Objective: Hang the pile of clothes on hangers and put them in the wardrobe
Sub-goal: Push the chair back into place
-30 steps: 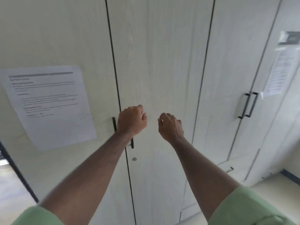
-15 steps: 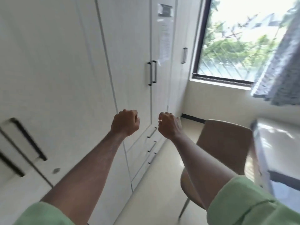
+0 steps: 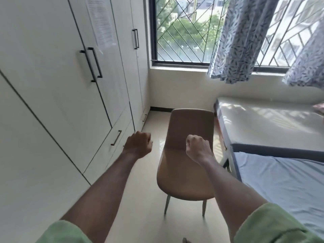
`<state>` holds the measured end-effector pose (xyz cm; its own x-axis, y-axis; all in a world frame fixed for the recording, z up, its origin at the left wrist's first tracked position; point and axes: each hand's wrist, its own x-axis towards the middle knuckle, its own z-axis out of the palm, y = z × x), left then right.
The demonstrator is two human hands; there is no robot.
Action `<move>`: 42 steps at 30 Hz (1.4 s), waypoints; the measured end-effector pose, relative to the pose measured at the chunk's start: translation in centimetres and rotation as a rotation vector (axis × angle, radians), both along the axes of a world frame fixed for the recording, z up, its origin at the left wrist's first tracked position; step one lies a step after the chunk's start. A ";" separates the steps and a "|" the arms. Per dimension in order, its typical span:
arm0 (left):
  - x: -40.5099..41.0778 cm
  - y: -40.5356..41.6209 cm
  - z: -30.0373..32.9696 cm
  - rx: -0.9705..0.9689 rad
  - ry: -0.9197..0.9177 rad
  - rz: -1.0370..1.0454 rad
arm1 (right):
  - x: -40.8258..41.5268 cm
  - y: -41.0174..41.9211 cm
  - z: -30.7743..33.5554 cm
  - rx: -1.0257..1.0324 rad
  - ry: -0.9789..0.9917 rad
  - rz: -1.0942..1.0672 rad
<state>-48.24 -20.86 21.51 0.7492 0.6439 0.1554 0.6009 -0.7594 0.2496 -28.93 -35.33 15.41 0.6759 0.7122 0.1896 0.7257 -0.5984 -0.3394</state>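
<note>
- Turning away from the wardrobe [image 3: 57,88], the person now faces the window [image 3: 184,30] end of the room; a second ago the view was filled by closed doors at arm's reach.
- The wardrobe runs along the left edge of the view, every door shut; a paper [image 3: 100,21] is stuck on one door.
- A chair [image 3: 187,165] stands ahead on the floor, with a desk [image 3: 268,120] and a bed [image 3: 287,190] along the right edge.
- No pile of clothes or hangers shows; a pink scrap at the desk's far right edge is too small to tell.
- Judging by the turn, the person is looking for the clothes, so hanging has not begun.
- The left hand [image 3: 138,145] and right hand [image 3: 198,149] are held out level at chest height, apart, each curled into a fist with nothing in it, as they were a second ago.
</note>
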 end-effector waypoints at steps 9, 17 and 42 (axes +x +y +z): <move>9.1 -0.9 -10.7 -0.136 0.132 -0.035 | 8.3 -4.3 -9.7 -0.104 0.162 -0.065; 14.2 -3.7 -27.3 -0.298 0.317 -0.096 | 12.1 -8.2 -25.7 -0.294 0.323 -0.053; 17.9 -4.7 -65.4 0.100 0.584 -0.343 | 17.5 -12.4 -60.3 -0.514 0.033 0.197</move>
<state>-30.35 -25.52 -43.85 0.8875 0.3585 -0.2895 0.3368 -0.9335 -0.1234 -11.46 -47.74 -44.91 0.5203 0.8210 -0.2350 0.8345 -0.5473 -0.0642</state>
